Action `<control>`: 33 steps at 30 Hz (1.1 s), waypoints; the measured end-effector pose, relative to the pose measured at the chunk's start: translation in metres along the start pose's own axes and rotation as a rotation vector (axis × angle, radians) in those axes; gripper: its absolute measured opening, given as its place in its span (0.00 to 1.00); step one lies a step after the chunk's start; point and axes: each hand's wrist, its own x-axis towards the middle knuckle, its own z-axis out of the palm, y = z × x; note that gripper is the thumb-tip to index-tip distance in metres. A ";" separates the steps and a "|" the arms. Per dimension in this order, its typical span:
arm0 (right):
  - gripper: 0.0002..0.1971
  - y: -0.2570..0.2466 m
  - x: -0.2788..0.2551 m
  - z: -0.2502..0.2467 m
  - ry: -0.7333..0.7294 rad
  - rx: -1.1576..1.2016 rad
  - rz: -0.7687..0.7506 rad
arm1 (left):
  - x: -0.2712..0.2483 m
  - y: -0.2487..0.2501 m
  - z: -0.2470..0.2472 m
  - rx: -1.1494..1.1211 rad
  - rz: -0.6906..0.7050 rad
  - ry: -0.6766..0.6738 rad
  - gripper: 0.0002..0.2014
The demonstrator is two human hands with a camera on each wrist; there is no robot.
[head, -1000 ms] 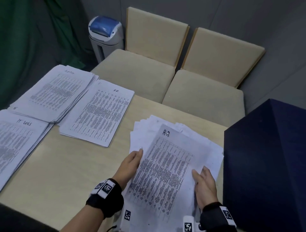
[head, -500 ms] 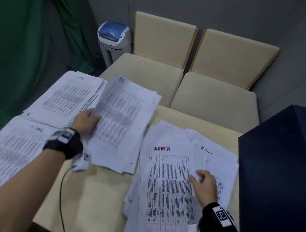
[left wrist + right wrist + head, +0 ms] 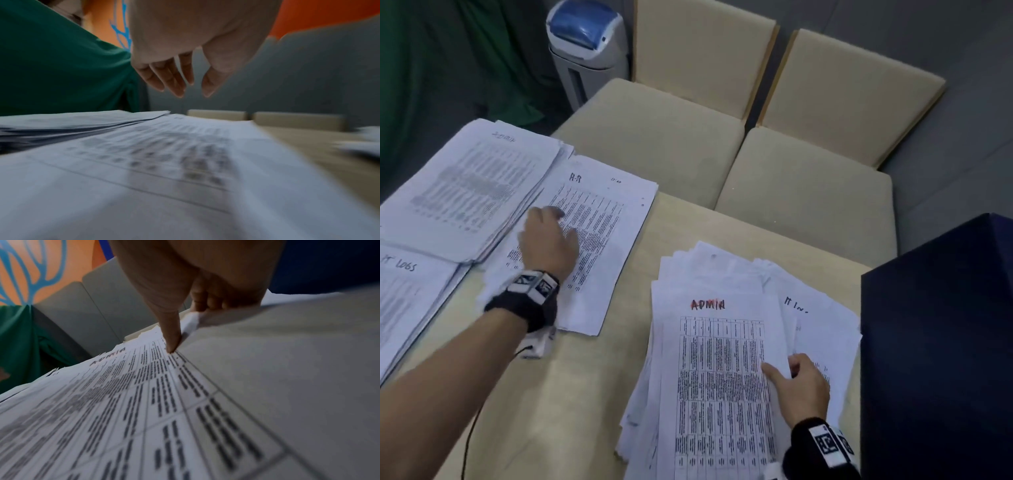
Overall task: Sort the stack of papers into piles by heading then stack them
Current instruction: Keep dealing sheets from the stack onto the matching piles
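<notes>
Three sorted piles lie at the left of the table: the Admin pile (image 3: pixel 472 181), the IT LOGS pile (image 3: pixel 407 301) and the HR pile (image 3: pixel 599 219). My left hand (image 3: pixel 561 226) hovers just over the HR pile (image 3: pixel 164 162) with its fingers (image 3: pixel 174 81) relaxed and holding nothing. The unsorted stack (image 3: pixel 709 274) lies fanned at the right, topped by a sheet headed ADMIN (image 3: pixel 719 359). My right hand (image 3: pixel 780 365) pinches that sheet's right edge, thumb (image 3: pixel 172 340) on top and fingers curled under the lifted edge (image 3: pixel 191 321).
A dark blue box (image 3: pixel 935 342) stands hard against the stack's right side. Two beige chairs (image 3: pixel 654 137) (image 3: pixel 808 195) sit beyond the table's far edge, with a white and blue bin (image 3: pixel 585 44) and green cloth (image 3: pixel 448 68) behind. A thin cable (image 3: pixel 469 438) trails from my left wrist.
My left hand carried the HR sheet from the stack over to the HR pile and let it go. The ADMIN sheet now tops the stack. My right hand stayed at the stack's right edge.
</notes>
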 end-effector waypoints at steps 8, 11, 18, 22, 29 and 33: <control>0.28 0.020 -0.025 -0.017 0.073 0.132 -0.123 | -0.189 0.081 0.022 -0.292 0.009 -0.500 0.08; 0.25 0.030 -0.031 -0.022 0.065 0.158 -0.145 | -0.223 0.082 0.031 -0.216 -0.039 -0.545 0.12; 0.09 0.040 -0.034 -0.047 0.188 0.466 -0.008 | -0.237 0.093 0.031 -0.116 -0.037 -0.435 0.19; 0.14 0.036 -0.037 -0.052 0.138 0.733 0.075 | -0.234 0.103 0.029 -0.041 -0.073 -0.476 0.25; 0.06 0.044 -0.038 -0.038 -0.022 0.734 0.160 | -0.228 0.112 0.032 -0.083 -0.159 -0.556 0.16; 0.06 0.047 -0.031 -0.032 -0.040 0.693 0.207 | -0.235 0.117 0.035 -0.117 -0.189 -0.472 0.23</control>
